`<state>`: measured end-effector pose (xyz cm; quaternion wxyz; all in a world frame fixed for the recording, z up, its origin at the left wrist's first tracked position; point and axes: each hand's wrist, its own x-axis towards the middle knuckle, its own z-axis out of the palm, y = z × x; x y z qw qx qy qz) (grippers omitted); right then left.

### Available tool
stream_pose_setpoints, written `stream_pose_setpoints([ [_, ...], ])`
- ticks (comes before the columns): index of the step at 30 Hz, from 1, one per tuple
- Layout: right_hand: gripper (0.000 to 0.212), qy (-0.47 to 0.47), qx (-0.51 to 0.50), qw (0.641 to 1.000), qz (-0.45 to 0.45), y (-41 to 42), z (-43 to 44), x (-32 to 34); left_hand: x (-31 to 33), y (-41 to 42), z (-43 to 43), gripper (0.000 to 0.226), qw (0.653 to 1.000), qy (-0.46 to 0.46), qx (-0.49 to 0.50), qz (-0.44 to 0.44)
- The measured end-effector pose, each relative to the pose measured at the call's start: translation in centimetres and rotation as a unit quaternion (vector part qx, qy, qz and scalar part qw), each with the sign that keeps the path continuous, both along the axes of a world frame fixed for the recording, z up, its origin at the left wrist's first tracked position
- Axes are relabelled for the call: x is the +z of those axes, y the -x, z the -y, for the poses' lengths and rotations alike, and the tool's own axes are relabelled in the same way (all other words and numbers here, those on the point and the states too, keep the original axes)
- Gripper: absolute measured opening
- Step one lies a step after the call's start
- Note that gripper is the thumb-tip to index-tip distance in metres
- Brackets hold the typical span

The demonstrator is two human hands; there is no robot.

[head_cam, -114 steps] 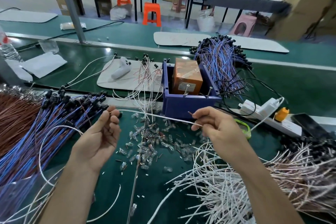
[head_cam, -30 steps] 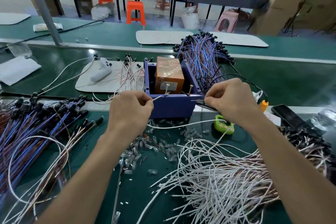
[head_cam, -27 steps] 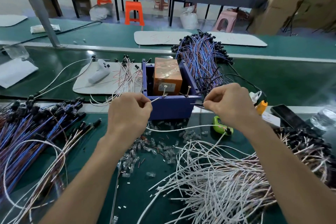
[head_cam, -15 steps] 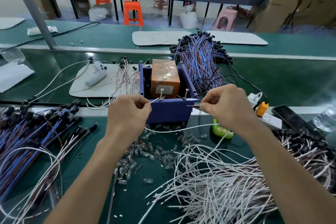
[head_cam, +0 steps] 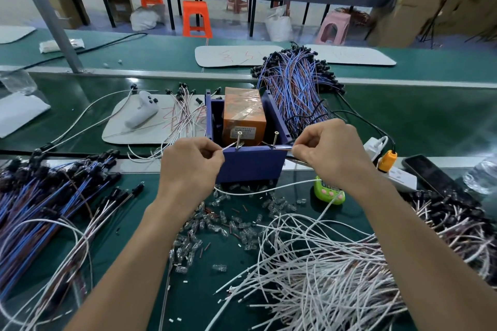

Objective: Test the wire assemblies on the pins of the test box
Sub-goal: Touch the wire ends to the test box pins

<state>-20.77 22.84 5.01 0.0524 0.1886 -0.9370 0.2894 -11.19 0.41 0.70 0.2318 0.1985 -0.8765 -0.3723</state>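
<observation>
Blue test box (head_cam: 250, 162) w/ orange block (head_cam: 243, 113) inside; green counter (head_cam: 403, 121); white wires (head_cam: 309, 263); blue-red wire bundles (head_cam: 293, 83); orange stools (head_cam: 196, 19); lime-green timer (head_cam: 328, 193).

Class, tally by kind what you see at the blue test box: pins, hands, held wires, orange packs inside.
Pins: 2
Hands: 2
Held wire: 1
Orange pack: 1
Total: 6
</observation>
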Motion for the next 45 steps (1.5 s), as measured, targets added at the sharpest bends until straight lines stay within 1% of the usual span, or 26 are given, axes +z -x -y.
stream_pose_setpoints([
  [3,0.02,0.016,-0.008,1.0,-0.008,0.2,0.5,-0.2,-0.1,-0.1,0.0,0.026,1.0,-0.001,-0.001,-0.001],
  [6,0.016,0.033,-0.042,0.998,-0.035,0.2,0.8,-0.3,0.0,-0.2,0.0,0.028,1.0,-0.004,-0.004,-0.003],
  [8,0.013,0.044,-0.052,0.997,-0.035,0.1,0.5,-0.2,0.0,-0.3,0.1,0.028,1.0,-0.005,0.001,-0.001],
  [15,0.013,0.03,-0.013,0.999,0.001,-0.8,-1.1,0.4,-0.4,-1.3,0.2,0.026,1.0,-0.009,0.009,-0.006],
  [19,0.011,0.04,-0.001,0.999,0.008,-0.9,-0.9,0.5,-0.2,-1.0,-0.1,0.023,1.0,-0.011,-0.003,-0.003],
  [21,0.012,0.053,0.001,0.998,0.015,-0.9,-0.8,0.4,-0.1,-0.7,-0.2,0.02,1.0,0.005,-0.01,0.0],
  [25,0.013,0.06,0.002,0.998,0.026,-0.8,-1.0,0.3,0.3,0.1,-0.1,0.012,0.997,0.071,-0.016,0.014],
  [27,0.014,0.056,0.0,0.998,0.026,-0.8,-1.2,0.3,0.4,0.4,0.1,0.011,0.997,0.079,-0.016,0.014],
  [41,0.011,0.049,-0.007,0.998,0.024,-0.1,-0.2,0.9,-0.2,0.9,0.5,0.009,0.998,0.057,0.004,0.004],
  [45,0.013,0.059,-0.009,0.997,0.038,0.0,0.7,0.5,0.0,0.8,0.6,0.011,0.999,0.047,0.0,0.003],
])
